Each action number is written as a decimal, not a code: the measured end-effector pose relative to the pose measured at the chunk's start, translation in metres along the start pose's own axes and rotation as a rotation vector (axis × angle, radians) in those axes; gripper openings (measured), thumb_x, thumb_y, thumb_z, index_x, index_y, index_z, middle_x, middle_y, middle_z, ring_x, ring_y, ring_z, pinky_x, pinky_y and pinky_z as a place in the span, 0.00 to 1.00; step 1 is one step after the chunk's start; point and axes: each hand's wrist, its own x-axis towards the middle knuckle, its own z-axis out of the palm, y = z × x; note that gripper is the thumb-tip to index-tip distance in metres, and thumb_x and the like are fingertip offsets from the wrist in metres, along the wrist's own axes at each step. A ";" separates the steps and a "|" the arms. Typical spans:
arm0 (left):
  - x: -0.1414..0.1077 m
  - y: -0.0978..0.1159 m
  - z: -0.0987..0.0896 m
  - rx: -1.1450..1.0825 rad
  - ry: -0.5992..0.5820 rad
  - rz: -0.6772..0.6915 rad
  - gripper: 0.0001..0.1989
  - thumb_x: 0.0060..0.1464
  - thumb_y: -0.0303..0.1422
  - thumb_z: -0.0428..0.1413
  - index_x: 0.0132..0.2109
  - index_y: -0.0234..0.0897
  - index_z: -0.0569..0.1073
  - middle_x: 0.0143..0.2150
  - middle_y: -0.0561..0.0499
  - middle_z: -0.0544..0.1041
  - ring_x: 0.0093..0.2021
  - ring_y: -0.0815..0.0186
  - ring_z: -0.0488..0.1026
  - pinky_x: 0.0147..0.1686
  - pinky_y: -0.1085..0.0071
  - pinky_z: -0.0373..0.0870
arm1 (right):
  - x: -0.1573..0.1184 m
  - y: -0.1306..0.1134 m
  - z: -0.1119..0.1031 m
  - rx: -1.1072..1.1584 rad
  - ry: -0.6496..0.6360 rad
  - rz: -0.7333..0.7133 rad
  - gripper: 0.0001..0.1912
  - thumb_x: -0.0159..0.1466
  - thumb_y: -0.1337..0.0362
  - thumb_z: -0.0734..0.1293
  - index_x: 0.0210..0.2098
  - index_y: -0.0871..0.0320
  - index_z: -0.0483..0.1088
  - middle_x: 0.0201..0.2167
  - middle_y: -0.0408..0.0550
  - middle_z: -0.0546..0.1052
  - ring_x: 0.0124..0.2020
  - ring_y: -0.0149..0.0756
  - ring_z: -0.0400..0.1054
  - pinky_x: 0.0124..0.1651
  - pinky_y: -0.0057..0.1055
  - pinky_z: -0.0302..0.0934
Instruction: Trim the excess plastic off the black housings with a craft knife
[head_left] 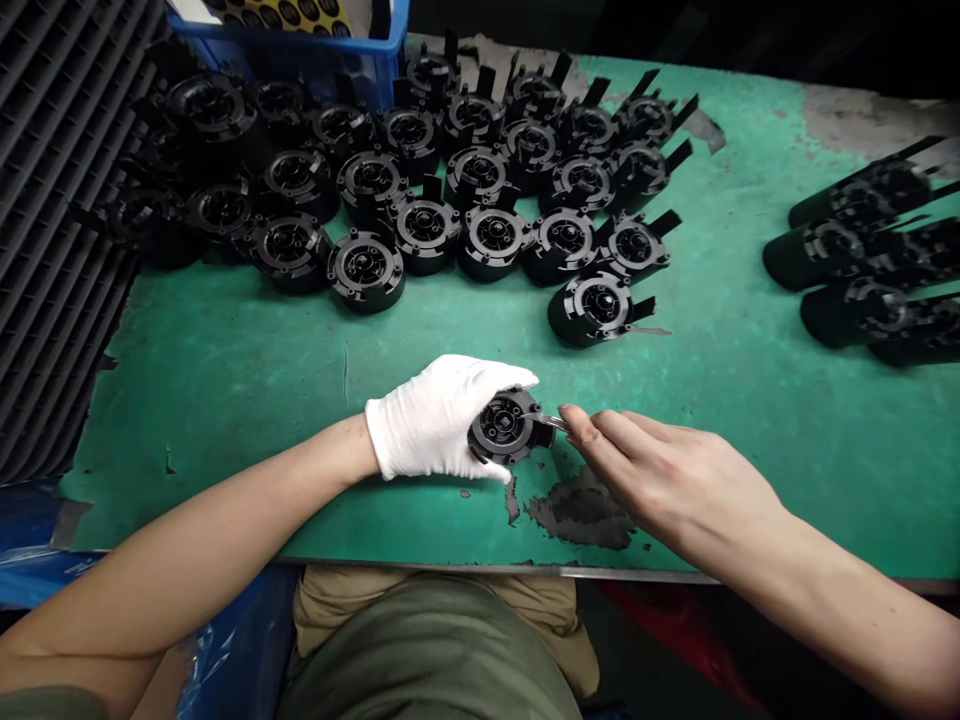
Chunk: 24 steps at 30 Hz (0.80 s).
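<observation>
My left hand (435, 415), in a white glove, is wrapped round a black round plastic housing (504, 425). The housing's ringed face, with small holes and a hub, points up toward me. My bare right hand (637, 460) pinches a slim silver metal tool (553, 422) between thumb and fingers. Its thin tip reaches over the right side of the housing's face; whether it touches I cannot tell. Most of the tool is hidden in my hand, so its exact kind does not show. Just beyond my hands stands a similar black housing (592, 308).
Several rows of black housings (427, 225) with upright tabs fill the table's far side, and another group (832, 250) lies at the right. A blue bin (300, 55) stands behind them. Black ribbed trays (52, 220) line the left. The green tabletop (225, 350) has worn dark patches.
</observation>
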 end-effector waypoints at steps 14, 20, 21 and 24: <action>0.002 0.002 -0.003 -0.008 -0.013 -0.014 0.52 0.54 0.56 0.77 0.74 0.37 0.65 0.64 0.34 0.82 0.64 0.41 0.84 0.66 0.47 0.80 | 0.000 0.009 0.013 0.066 0.056 -0.013 0.17 0.77 0.79 0.59 0.63 0.72 0.68 0.32 0.43 0.72 0.29 0.34 0.65 0.29 0.35 0.55; 0.001 0.004 -0.004 -0.016 -0.026 -0.026 0.52 0.53 0.54 0.78 0.74 0.36 0.65 0.65 0.33 0.82 0.65 0.41 0.83 0.67 0.46 0.80 | -0.007 -0.006 0.013 0.089 0.027 0.120 0.18 0.77 0.74 0.63 0.65 0.68 0.67 0.34 0.44 0.74 0.28 0.33 0.64 0.29 0.34 0.54; 0.001 0.004 -0.004 -0.015 -0.021 -0.023 0.53 0.53 0.54 0.78 0.74 0.35 0.65 0.65 0.33 0.82 0.64 0.41 0.83 0.67 0.46 0.80 | -0.006 -0.007 0.011 0.075 0.009 0.119 0.20 0.75 0.77 0.62 0.65 0.68 0.67 0.34 0.44 0.74 0.28 0.34 0.64 0.29 0.34 0.54; 0.001 0.004 -0.004 -0.005 -0.008 -0.020 0.53 0.51 0.55 0.78 0.74 0.35 0.65 0.64 0.33 0.82 0.64 0.41 0.84 0.66 0.47 0.81 | -0.003 -0.005 0.005 0.060 -0.010 0.083 0.26 0.70 0.83 0.61 0.65 0.69 0.66 0.34 0.44 0.74 0.28 0.34 0.65 0.29 0.34 0.56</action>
